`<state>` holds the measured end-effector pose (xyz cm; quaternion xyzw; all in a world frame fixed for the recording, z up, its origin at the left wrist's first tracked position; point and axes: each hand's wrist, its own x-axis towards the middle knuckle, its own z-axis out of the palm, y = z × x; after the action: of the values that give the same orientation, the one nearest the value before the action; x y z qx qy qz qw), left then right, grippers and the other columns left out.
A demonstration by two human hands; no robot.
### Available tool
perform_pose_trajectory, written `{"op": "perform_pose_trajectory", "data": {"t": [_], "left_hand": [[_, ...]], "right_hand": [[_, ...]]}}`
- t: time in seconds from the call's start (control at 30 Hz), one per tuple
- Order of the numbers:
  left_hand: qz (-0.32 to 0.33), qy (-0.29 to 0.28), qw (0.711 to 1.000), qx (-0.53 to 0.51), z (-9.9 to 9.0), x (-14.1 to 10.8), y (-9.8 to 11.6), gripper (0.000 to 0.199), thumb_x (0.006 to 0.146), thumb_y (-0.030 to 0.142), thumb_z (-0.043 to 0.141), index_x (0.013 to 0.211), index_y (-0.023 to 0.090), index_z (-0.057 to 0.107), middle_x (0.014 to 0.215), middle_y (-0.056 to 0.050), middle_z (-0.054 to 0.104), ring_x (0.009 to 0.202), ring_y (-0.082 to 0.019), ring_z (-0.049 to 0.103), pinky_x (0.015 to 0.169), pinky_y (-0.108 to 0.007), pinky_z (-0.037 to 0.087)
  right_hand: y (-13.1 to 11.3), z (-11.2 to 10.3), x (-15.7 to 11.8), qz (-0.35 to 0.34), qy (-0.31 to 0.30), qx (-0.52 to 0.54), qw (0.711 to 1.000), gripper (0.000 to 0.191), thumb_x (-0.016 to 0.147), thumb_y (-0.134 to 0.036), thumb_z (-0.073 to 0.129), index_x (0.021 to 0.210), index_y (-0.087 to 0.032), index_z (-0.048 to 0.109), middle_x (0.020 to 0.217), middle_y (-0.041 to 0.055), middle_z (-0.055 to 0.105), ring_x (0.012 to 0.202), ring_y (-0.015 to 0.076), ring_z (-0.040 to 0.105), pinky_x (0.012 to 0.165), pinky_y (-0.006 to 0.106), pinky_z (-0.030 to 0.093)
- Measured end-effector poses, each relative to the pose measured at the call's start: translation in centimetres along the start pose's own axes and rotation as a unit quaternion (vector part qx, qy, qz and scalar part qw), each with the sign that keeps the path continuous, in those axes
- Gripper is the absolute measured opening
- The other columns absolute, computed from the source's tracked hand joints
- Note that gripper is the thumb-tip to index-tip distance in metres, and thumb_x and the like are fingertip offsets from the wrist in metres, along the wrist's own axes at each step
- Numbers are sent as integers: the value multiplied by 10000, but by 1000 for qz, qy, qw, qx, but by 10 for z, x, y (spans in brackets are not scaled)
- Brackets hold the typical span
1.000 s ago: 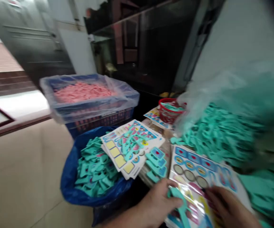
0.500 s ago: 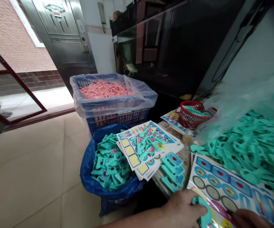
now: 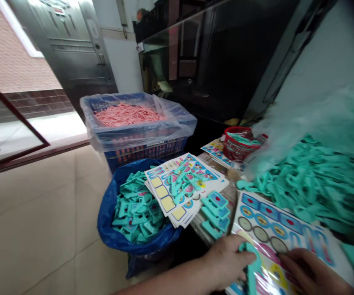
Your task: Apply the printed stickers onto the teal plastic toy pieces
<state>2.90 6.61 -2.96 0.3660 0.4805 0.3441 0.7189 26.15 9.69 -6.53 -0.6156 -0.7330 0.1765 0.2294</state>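
Holds a teal piece [image 3: 253, 264] pinched in the left hand [image 3: 226, 262] over the sticker sheet [image 3: 267, 213], near right on the bench [image 3: 230, 201]. Touches the sheet with the right hand [image 3: 315, 270]; cannot tell whether pinching it.

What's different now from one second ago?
Mostly the view: it swung, so things sit farther right in the picture. The teal piece in the left hand seems turned a little. Nothing was visibly taken or let go. The right hand is still at the sticker sheet, and the blue bag, pink pieces and red basket stayed put.
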Motion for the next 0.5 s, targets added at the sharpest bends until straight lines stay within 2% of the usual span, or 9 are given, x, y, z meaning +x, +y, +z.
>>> {"op": "perform_pose_trajectory", "data": {"t": [0.07, 0.17, 0.33, 0.4, 0.5], "left_hand": [[2, -15, 1000, -22, 2, -3, 4, 336, 669, 336, 621, 959, 170, 649, 658, 44, 510, 446, -45, 410, 417, -166, 330], [7, -28, 999, -44, 3, -6, 7, 336, 705, 360, 595, 979, 167, 610, 680, 45, 493, 489, -47, 415, 438, -160, 296], [8, -28, 998, -54, 3, -7, 9, 311, 727, 391, 603, 936, 163, 567, 675, 53, 487, 471, -35, 390, 439, -165, 239], [3, -38, 998, -57, 3, -7, 10, 343, 704, 422, 637, 917, 161, 571, 699, 38, 526, 481, -42, 424, 445, -165, 254], [-3, -51, 997, -61, 2, -7, 11, 420, 672, 464, 670, 950, 162, 583, 750, 5, 582, 563, -85, 525, 506, -182, 351]], "right_hand": [[-15, -6, -1, 38, -51, 8, 998, 288, 755, -506, 502, 639, -256, 584, 603, 22, 643, 553, 201, 581, 532, 305, 449], [-31, -11, -4, 49, -34, 5, 998, 269, 802, -468, 473, 689, -237, 551, 643, 17, 619, 618, 195, 567, 593, 303, 435], [-40, -12, -9, 76, 2, 1, 997, 212, 816, -394, 468, 703, -226, 534, 681, 15, 604, 653, 184, 548, 609, 288, 416], [-43, -12, -9, 76, 9, -2, 997, 197, 815, -378, 469, 709, -226, 534, 701, 19, 604, 671, 185, 545, 617, 286, 411], [-47, -13, -8, 73, 12, -7, 997, 186, 812, -368, 470, 703, -226, 523, 707, 25, 598, 687, 192, 540, 623, 287, 399]]}}
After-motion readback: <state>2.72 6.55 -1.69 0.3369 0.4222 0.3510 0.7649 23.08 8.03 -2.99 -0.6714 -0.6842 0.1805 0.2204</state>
